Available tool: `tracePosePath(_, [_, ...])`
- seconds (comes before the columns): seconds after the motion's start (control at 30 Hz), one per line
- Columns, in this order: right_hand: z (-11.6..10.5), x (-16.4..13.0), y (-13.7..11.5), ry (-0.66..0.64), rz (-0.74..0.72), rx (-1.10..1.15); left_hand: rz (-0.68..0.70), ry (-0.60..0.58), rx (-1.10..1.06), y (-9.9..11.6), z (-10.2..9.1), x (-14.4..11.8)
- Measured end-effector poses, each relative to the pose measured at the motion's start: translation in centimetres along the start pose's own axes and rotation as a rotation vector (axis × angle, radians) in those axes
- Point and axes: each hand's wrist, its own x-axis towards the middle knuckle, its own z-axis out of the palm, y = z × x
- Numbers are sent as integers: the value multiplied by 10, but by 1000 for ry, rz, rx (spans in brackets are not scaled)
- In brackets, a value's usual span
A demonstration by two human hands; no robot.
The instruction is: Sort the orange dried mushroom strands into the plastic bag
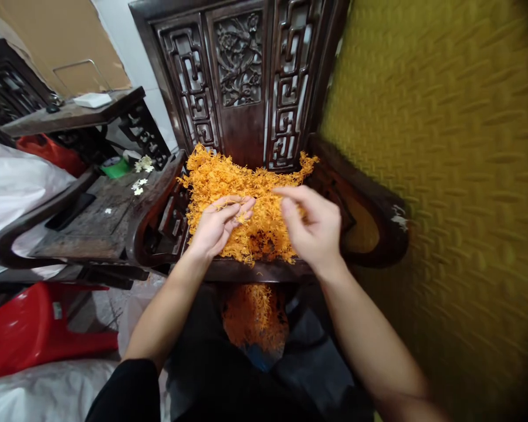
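A big heap of orange, branching sprigs [220, 176], which look like plastic, covers the seat of a dark carved wooden chair [242, 135]. Over the heap's left side, my left hand [217, 225] is turned palm up, with a few thin orange sprigs [243, 218] between its thumb and curled fingers. To its right hovers my right hand [314, 225], slightly blurred. Its index finger points toward the left hand and stands a little apart from the thumb; nothing shows between them. Below the seat edge, between my legs, hangs a bag [255, 322] of more orange sprigs.
A yellow textured surface [457, 176] rises close on the right. At left, a wooden side table [92, 220] bears green tape [115, 167] and pale flower-shaped pieces [139, 186]. A red plastic stool [48, 331] and white sacks [48, 392] stand low on the left.
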Motion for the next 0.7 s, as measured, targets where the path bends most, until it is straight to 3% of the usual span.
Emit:
tracePosePath(0.13, [15, -4, 6, -324, -221, -311, 24, 71, 39, -4, 4, 0])
tracePosePath(0.3, [25, -1, 21, -314, -243, -470, 77, 82, -1, -12, 10, 0])
tracePosePath(0.47, [28, -12, 3, -340, -342, -251, 253, 195, -74, -8, 0, 19])
tracePosePath(0.57, [22, -16, -8, -231, -315, -42, 280, 298, -151, 5, -20, 32])
tracePosePath(0.7, [10, -3, 7, 76, 113, 339, 201, 150, -256, 20, -32, 26])
